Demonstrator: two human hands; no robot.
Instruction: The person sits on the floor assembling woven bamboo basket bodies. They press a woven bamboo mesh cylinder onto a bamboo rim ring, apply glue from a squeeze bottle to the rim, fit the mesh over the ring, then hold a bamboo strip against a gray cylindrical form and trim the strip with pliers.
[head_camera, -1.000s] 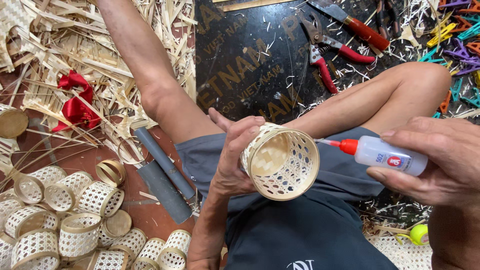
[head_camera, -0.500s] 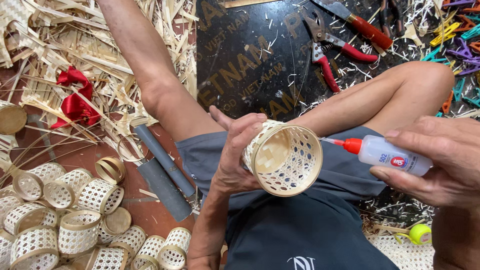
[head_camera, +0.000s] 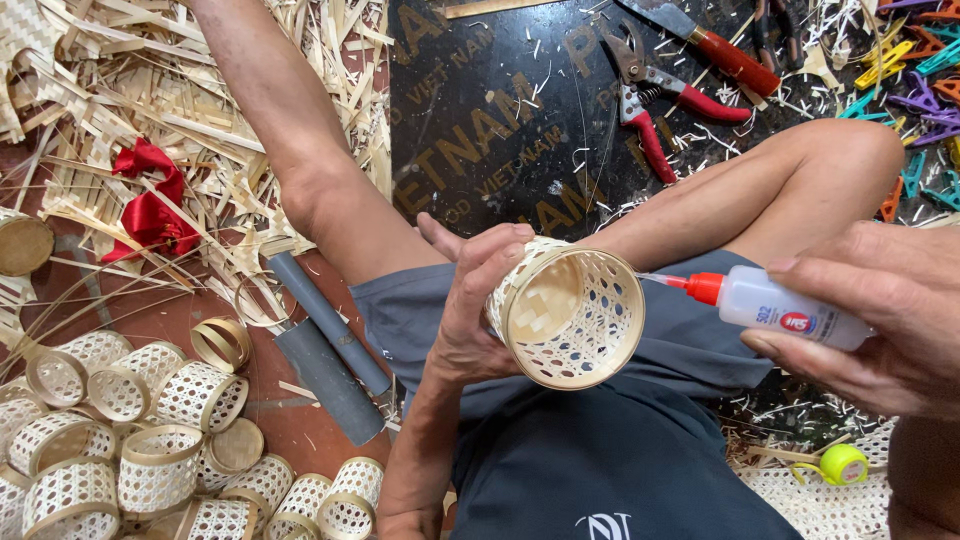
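While the left hand (head_camera: 478, 310) wraps its fingers around the woven bamboo basket (head_camera: 567, 312), tilting the open mouth toward the camera over the lap, the right hand (head_camera: 880, 320) grips a glue bottle (head_camera: 775, 308) sideways; its red nozzle meets the basket's rim, probably at a seam, though the contact point is too fine to confirm. Finished baskets (head_camera: 120, 440) crowd the floor's lower left corner; red-handled pruners (head_camera: 650, 100) lie on the dark board (head_camera: 480, 130).
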